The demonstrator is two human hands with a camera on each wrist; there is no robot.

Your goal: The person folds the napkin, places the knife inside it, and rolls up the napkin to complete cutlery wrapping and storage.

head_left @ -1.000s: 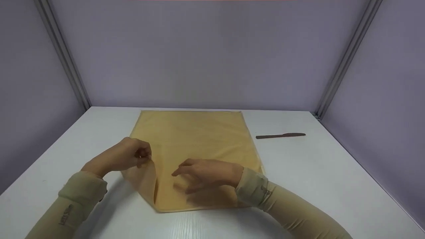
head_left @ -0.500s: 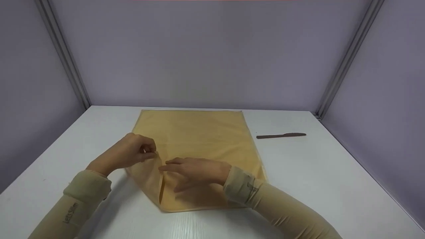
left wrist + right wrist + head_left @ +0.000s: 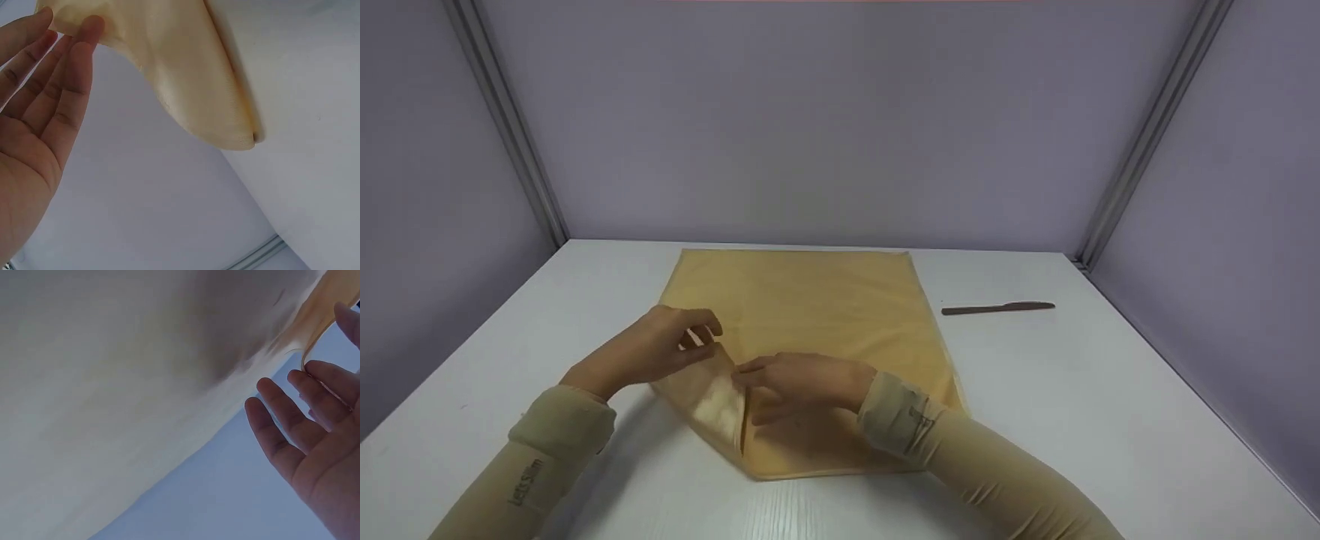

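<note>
Cloth [image 3: 810, 315] corner lifted between both hands.

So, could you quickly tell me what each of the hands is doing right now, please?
Left hand: pinches the lifted corner of the yellow cloth.
Right hand: fingers fairly straight, touching the cloth's fold; gripping nothing that can be seen.

A yellow cloth [image 3: 810, 315] of thin, finely woven fabric with a soft sheen and a stitched hem lay on a smooth white table [image 3: 1110, 420] bearing a faint wood-grain texture. A dark brown knife [image 3: 997, 307] looked matt. The booth's lilac walls [image 3: 840, 120] appeared matt, joined by brushed metal posts [image 3: 1147, 135]. Beige knit sleeves [image 3: 982, 465] looked soft and stretchy.
</note>
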